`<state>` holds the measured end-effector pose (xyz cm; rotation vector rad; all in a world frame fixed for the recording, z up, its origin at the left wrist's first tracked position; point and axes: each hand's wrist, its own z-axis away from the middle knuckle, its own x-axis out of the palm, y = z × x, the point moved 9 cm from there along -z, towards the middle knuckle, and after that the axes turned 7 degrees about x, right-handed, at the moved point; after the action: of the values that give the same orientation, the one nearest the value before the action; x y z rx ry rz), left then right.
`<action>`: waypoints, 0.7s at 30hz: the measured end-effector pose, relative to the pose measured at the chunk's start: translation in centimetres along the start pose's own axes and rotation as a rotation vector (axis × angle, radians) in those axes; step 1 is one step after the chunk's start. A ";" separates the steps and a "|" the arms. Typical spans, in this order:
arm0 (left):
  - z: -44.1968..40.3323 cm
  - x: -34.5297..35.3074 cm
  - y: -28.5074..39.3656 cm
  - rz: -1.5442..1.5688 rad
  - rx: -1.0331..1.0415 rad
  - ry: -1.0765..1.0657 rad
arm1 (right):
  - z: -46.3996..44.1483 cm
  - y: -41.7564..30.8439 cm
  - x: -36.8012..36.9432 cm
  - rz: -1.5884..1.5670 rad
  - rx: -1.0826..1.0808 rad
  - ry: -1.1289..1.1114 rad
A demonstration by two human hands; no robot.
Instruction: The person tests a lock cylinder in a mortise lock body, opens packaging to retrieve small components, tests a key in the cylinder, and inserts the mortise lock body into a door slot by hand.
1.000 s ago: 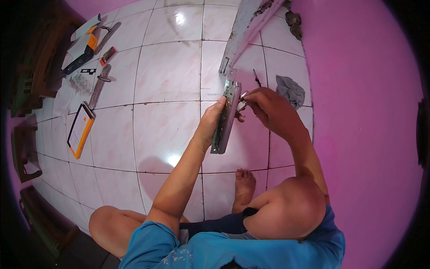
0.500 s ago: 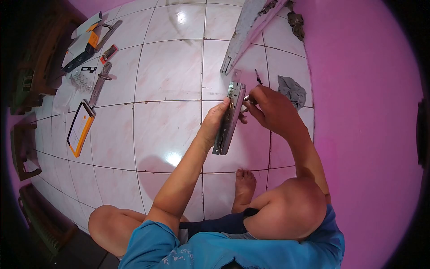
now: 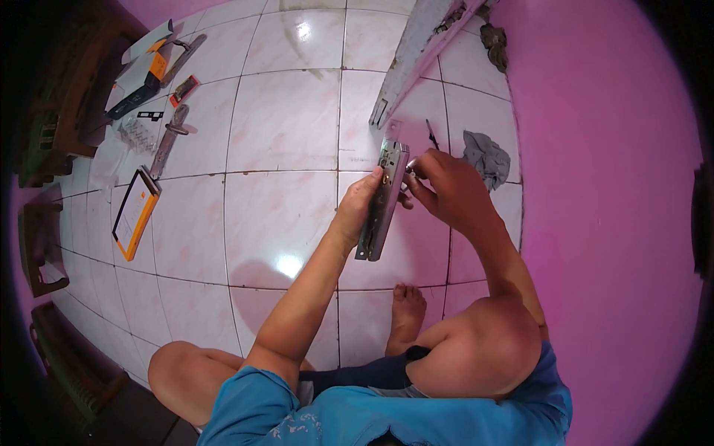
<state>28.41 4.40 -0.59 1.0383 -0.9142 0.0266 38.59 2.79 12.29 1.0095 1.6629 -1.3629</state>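
Observation:
A long metal lock body (image 3: 388, 201) with a flat face plate is held up, slightly tilted, over the tiled floor. My left hand (image 3: 360, 201) is wrapped round its left side, thumb on the near face and a fingertip showing past the right side. My right hand (image 3: 446, 186) pinches a small shiny metal piece (image 3: 410, 170) against the lock body's right side, near its upper part. The fingers partly hide this piece, so its shape is unclear.
A worn door edge (image 3: 401, 74) stands beyond the lock. A grey cloth (image 3: 487, 159) and a thin dark tool (image 3: 432, 134) lie right. At left lie an orange-edged box (image 3: 136, 215), a door handle (image 3: 168, 143), an open box (image 3: 137, 85) and a small red packet (image 3: 184, 90).
The lock body and my left hand have shifted slightly right. My right hand has turned a little, and less of the small metal piece shows between its fingers.

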 end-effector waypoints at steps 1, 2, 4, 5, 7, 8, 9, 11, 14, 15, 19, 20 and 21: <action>-0.1 -0.1 0.1 0.010 0.006 -0.003 | 0.0 0.1 0.0 -0.011 0.016 0.008; -0.1 -0.1 0.1 0.020 0.012 -0.007 | 0.1 0.2 -0.1 -0.023 0.032 0.015; -0.1 -0.5 0.1 0.000 -0.010 0.009 | 0.2 0.3 -0.1 -0.054 0.055 0.021; -0.1 -0.5 0.1 0.002 -0.011 0.008 | 0.3 0.5 -0.2 -0.087 0.078 0.024; 0.0 -0.3 0.6 -0.005 -0.001 0.011 | 0.3 0.7 -0.4 -0.093 0.095 0.014; 0.0 -0.3 0.7 -0.007 0.002 0.013 | 0.2 0.8 -0.5 -0.100 0.109 0.008; 0.0 -0.4 0.8 -0.028 0.000 0.013 | 0.3 0.9 -0.6 -0.101 0.109 0.005; -0.1 -0.6 0.8 -0.048 -0.003 0.014 | 0.3 0.5 -0.7 -0.109 0.048 -0.005; -0.3 -0.9 0.1 -0.029 -0.005 -0.004 | 0.4 0.3 -1.0 -0.089 0.034 0.014; -0.5 -0.8 0.0 -0.011 0.015 -0.015 | 0.4 0.2 -1.2 -0.089 0.032 0.013; -0.6 -0.8 -0.1 -0.011 0.046 -0.009 | 0.2 -0.4 -1.5 0.045 -0.005 0.004; -0.6 -0.8 -0.1 -0.011 0.046 -0.009 | 0.1 -0.4 -1.5 0.084 -0.012 -0.001; -0.6 -0.7 -0.1 -0.017 0.047 -0.012 | 0.0 -0.4 -1.5 0.085 -0.012 -0.001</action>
<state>28.37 5.10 -1.26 1.0904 -0.9192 0.0280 38.87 2.60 13.82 1.0603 1.6075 -1.2966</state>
